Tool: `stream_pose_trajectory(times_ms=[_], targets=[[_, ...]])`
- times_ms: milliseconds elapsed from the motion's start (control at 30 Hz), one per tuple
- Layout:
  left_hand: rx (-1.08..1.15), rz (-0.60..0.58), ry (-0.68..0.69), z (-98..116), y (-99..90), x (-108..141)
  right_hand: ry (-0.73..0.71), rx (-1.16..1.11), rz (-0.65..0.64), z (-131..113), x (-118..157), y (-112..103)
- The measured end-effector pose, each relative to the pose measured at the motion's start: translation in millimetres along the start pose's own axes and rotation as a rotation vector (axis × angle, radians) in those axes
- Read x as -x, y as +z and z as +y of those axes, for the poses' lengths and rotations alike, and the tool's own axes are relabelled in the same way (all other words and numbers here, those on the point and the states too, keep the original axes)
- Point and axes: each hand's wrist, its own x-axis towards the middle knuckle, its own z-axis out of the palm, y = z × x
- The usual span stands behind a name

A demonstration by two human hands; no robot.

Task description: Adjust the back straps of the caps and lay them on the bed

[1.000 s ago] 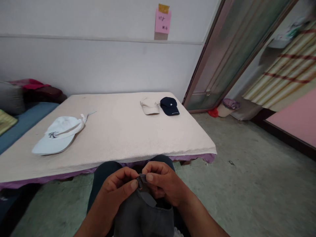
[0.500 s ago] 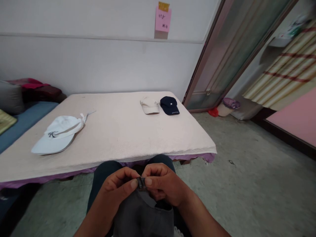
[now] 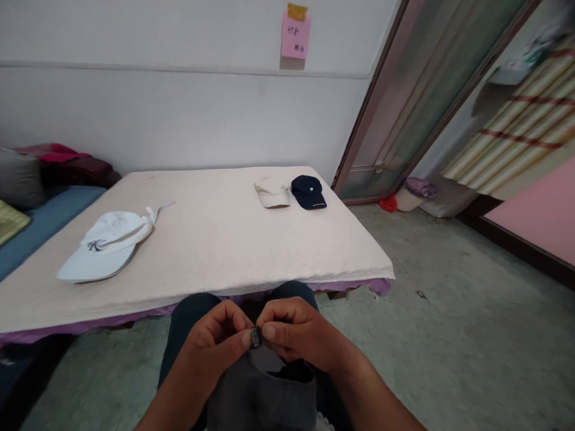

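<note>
A dark grey cap (image 3: pixel 260 395) rests on my lap, its back opening toward the bed. Both hands meet at the small buckle (image 3: pixel 256 337) on its back strap. My left hand (image 3: pixel 213 341) pinches the buckle from the left between thumb and fingers. From the right, my right hand (image 3: pixel 299 335) pinches the strap close beside the buckle, its thumb on top. Part of the strap is hidden by my fingers.
A white cap (image 3: pixel 112 236) lies on the left of the pale-covered bed (image 3: pixel 215 239). A cream cap (image 3: pixel 273 193) and a navy cap (image 3: pixel 308 191) sit near its far right edge. A bin (image 3: pixel 411 194) stands on the floor beyond.
My fingers have shifted slightly at the strap, and the buckle has tilted and moved a little left and down. The caps on the bed have not moved.
</note>
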Motion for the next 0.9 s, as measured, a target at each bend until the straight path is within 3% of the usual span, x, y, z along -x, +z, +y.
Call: stream_pose_trajectory(times_ms=[400, 633, 900], targets=[[-0.257, -0.014, 0.097, -0.3, -4.7, 4.7, -0.048, 0.074, 0.084, -3.6, 2.4, 7.1], [-0.293, -0.017, 0.097, 0.1, -6.2, 3.7, -0.075, 0.217, 0.11, -6.3, 3.8, 10.5], [-0.094, -0.082, 0.019, 8.2, 1.0, 2.2, -0.189, 0.348, 0.163, -7.8, 8.3, 17.1]])
